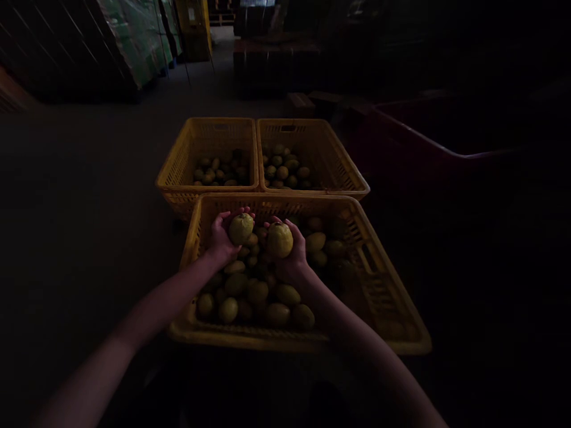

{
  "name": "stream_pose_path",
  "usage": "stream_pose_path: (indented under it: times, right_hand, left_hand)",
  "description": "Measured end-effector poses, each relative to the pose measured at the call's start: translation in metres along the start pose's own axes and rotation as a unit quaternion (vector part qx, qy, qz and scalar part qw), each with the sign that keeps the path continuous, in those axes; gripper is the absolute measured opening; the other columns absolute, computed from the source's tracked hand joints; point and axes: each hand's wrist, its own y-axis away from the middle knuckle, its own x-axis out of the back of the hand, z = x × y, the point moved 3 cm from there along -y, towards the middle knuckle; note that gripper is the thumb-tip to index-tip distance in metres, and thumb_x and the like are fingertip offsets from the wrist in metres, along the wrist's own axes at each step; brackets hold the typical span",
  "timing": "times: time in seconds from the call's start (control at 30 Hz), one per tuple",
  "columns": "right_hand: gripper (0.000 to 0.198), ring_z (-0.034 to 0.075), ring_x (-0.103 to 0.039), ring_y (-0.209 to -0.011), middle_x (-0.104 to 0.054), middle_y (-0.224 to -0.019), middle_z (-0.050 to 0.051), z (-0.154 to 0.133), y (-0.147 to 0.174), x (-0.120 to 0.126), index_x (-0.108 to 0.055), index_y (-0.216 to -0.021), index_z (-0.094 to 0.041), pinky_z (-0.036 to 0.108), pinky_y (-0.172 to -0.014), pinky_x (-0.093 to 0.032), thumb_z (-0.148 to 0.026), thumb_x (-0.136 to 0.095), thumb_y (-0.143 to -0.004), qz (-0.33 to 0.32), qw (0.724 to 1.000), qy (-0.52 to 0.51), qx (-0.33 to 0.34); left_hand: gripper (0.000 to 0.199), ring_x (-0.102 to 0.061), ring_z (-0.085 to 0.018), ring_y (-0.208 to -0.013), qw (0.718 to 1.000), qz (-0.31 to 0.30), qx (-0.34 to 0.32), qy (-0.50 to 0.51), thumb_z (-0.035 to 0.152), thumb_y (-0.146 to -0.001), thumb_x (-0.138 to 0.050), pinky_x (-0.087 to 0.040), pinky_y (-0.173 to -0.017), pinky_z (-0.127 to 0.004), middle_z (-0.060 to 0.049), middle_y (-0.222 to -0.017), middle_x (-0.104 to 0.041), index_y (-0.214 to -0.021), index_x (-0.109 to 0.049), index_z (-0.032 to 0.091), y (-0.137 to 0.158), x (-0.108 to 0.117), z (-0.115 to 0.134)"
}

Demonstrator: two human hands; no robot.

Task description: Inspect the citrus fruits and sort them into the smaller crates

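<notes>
My left hand (221, 238) is closed around a yellow-green guava (241, 229), its fingers curled behind the fruit. A second, paler guava (280, 241) with slightly bumpy skin sits in my right hand (298, 249), whose fingers wrap its far side and right side. Both fruits are held up side by side, a small gap between them, over a yellow plastic crate (250, 343). Inside that crate lie several more green and yellow fruits (277, 315), mostly toward its left and middle. The light is dim, so fine skin detail is hard to make out.
Beyond the near crate stand two more yellow crates, a left one (173, 163) and a right one (343, 160), each with several fruits inside. A dark magenta bin (428, 145) is on the right. Cardboard boxes (300, 104) and green wrapped stacks (134, 41) stand farther back.
</notes>
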Motion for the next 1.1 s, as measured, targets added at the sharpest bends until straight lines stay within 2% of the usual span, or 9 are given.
stream_pose_path:
  times: [0.17,0.33,0.6,0.73,0.97,1.1]
  right_hand:
    - [0.020,0.017,-0.069,-0.056,-0.074,-0.073,0.004,0.0001,0.0007,-0.0002,-0.063,-0.093,-0.018,0.027,-0.053,-0.058,-0.031,-0.057,-0.079,0.006,1.000,0.004,0.005]
    - [0.020,0.017,-0.069,-0.056,-0.074,-0.073,0.005,-0.0002,0.0000,0.0006,-0.063,-0.092,-0.018,0.027,-0.053,-0.058,-0.030,-0.059,-0.077,0.012,1.000,0.002,0.004]
    - [0.019,0.017,-0.069,-0.057,-0.074,-0.074,0.005,0.0003,-0.0007,0.0013,-0.063,-0.092,-0.018,0.027,-0.053,-0.059,-0.030,-0.058,-0.079,0.009,1.000,0.003,0.004]
    - [0.020,0.018,-0.069,-0.059,-0.074,-0.075,0.005,0.0008,-0.0009,0.0020,-0.063,-0.093,-0.018,0.027,-0.053,-0.059,-0.031,-0.059,-0.078,0.004,1.000,0.000,0.003]
    - [0.019,0.018,-0.069,-0.058,-0.074,-0.074,0.005,-0.0016,-0.0014,0.0009,-0.062,-0.093,-0.018,0.028,-0.053,-0.058,-0.031,-0.056,-0.079,0.008,1.000,-0.005,-0.005]
    - [0.020,0.017,-0.068,-0.056,-0.074,-0.073,0.005,-0.0054,-0.0005,-0.0007,-0.062,-0.093,-0.018,0.028,-0.052,-0.058,-0.030,-0.050,-0.082,0.019,1.000,-0.011,-0.007]
  left_hand:
    - [0.030,-0.070,-0.018,-0.070,1.000,0.023,-0.018,-0.008,0.025,-0.080,-0.043,-0.055,-0.073,-0.030,-0.006,-0.076,-0.074,-0.071,-0.070,0.014,-0.0017,0.0025,0.0018]
    - [0.028,-0.071,-0.021,-0.084,0.999,0.028,-0.030,-0.013,0.024,-0.078,-0.045,-0.055,-0.078,-0.029,-0.007,-0.075,-0.073,-0.072,-0.071,0.015,-0.0022,0.0039,0.0025]
    - [0.030,-0.071,-0.020,-0.080,0.999,0.034,-0.023,-0.014,0.024,-0.078,-0.044,-0.055,-0.077,-0.030,-0.007,-0.075,-0.073,-0.069,-0.070,0.014,-0.0002,0.0031,0.0030]
    - [0.027,-0.071,-0.021,-0.085,0.999,0.040,-0.009,-0.010,0.023,-0.077,-0.045,-0.055,-0.080,-0.032,-0.006,-0.076,-0.073,-0.073,-0.070,0.015,-0.0004,0.0043,0.0029]
    - [0.029,-0.070,-0.022,-0.088,1.000,-0.008,0.016,0.019,0.024,-0.081,-0.043,-0.053,-0.091,-0.042,-0.006,-0.084,-0.074,-0.078,-0.070,0.015,0.0010,0.0012,0.0024]
    - [0.033,-0.070,-0.025,-0.093,0.999,-0.032,0.034,0.012,0.026,-0.083,-0.040,-0.052,-0.092,-0.050,-0.007,-0.091,-0.075,-0.091,-0.071,0.015,0.0057,-0.0013,0.0016]
